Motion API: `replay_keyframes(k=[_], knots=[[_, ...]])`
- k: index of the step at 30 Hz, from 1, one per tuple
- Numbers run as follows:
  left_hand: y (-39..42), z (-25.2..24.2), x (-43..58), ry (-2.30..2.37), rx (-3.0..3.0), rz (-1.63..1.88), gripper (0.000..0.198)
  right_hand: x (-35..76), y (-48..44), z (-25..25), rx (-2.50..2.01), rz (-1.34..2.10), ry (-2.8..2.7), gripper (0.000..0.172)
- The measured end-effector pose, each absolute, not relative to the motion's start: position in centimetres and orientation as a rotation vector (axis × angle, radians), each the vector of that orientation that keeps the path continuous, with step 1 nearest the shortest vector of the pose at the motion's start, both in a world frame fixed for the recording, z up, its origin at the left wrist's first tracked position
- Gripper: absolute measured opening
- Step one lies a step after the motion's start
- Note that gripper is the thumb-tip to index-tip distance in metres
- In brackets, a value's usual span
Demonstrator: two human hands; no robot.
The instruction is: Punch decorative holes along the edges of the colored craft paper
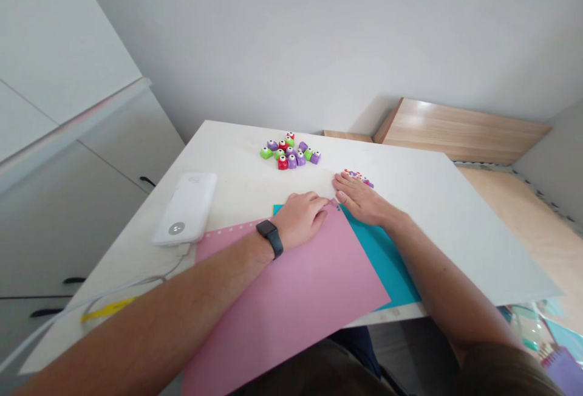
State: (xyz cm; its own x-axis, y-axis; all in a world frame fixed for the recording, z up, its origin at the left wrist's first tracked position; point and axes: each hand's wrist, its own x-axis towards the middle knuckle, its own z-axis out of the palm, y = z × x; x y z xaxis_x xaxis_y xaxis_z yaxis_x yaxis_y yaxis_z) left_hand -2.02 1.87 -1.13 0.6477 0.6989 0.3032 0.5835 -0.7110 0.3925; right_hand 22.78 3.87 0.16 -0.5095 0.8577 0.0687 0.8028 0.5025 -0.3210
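A large pink paper sheet [319, 286] lies slantwise across the table's front, with a row of punched holes along its upper left edge. My left hand [298, 218], wearing a black watch [270, 237], rests over its far part. The fingers are curled together near the sheet's far right corner, and what they pinch is too small to tell. Beside that corner are tiny teal and pink cut-outs [336, 204]. My right hand [359, 197] lies flat with fingers stretched out, over the edge of a teal paper sheet [378, 250] and next to a small pile of colourful paper cut-outs [359, 177].
Several red, green and purple craft punches [291, 154] with eye-like tops stand at the back of the white table [410, 171]. A white power bank [186, 209] with a cable [175, 268] lies at left, near a yellow object [109, 309]. Wooden furniture [455, 129] is at right.
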Motion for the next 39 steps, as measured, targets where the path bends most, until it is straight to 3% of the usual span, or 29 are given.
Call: replay_keyframes(k=[10,17,28,34,39], knots=[[1.9,-1.3,-2.0,1.02,2.585,0.647,0.031,26.7,3.7,1.6,-1.527,0.591,-2.044,0.067],[1.9,-1.3,-2.0,1.012,2.566,0.652,0.032,29.2,4.8,0.7,-1.725,0.633,-1.63,0.081],[2.0,-1.3,-2.0,1.007,2.57,0.652,0.032,27.6,4.7,0.1,-1.574,0.829,-1.583,0.08],[2.0,-1.3,-2.0,1.003,2.57,0.66,0.031,29.7,5.9,-0.6,-1.613,0.703,-1.408,0.083],[2.0,-1.3,-2.0,1.007,2.575,0.658,0.031,28.7,5.7,-0.5,-1.601,0.8,-1.42,0.08]])
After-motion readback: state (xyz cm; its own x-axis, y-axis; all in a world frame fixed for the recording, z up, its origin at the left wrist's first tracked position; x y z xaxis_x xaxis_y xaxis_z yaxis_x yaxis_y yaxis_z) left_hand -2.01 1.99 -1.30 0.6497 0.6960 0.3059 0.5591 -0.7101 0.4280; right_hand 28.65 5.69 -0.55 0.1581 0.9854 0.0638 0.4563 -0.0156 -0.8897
